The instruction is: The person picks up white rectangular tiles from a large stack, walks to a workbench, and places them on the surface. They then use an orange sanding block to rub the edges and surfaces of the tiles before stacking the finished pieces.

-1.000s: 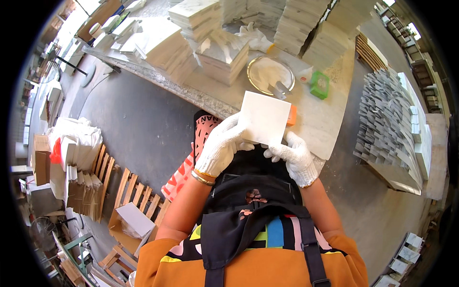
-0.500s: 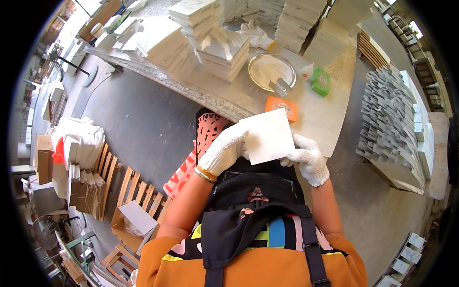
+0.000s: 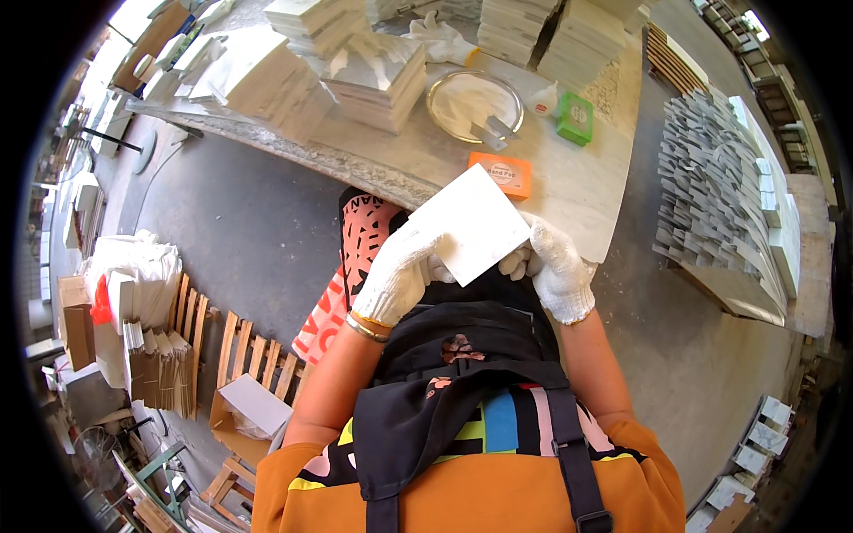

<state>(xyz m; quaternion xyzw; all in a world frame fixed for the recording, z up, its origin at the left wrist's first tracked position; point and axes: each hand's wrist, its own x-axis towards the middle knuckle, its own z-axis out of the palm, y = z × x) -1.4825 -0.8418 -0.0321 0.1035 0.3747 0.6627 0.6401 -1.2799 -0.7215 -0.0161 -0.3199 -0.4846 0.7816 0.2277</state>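
Observation:
A square white stone tile (image 3: pixel 471 222) is held over my lap, just off the table's near edge, its corners turned like a diamond. My left hand (image 3: pixel 402 266), in a white knitted glove, grips its left side with the thumb on top and fingers partly hidden underneath. At the tile's right corner, my gloved right hand (image 3: pixel 553 269) closes on the edge, fingertips bent beneath it. An orange box-shaped pad (image 3: pixel 502 173) lies on the table just beyond the tile. Behind that sits a round metal-rimmed dish (image 3: pixel 471 93) of pale powder, with a flat grey piece (image 3: pixel 493 133) across its rim.
On the table (image 3: pixel 577 204) are a green block (image 3: pixel 575 119), a small white bottle (image 3: pixel 544 99), a spare glove (image 3: pixel 442 40) and tile stacks (image 3: pixel 378 84). Grey strips (image 3: pixel 720 186) cover a bench at right. Wooden pallets (image 3: pixel 258 351) and an open carton (image 3: pixel 244 409) stand at left.
The tile has turned in my hands so its corners now point up and down. My hands stay on its two sides. The whole view has shifted slightly.

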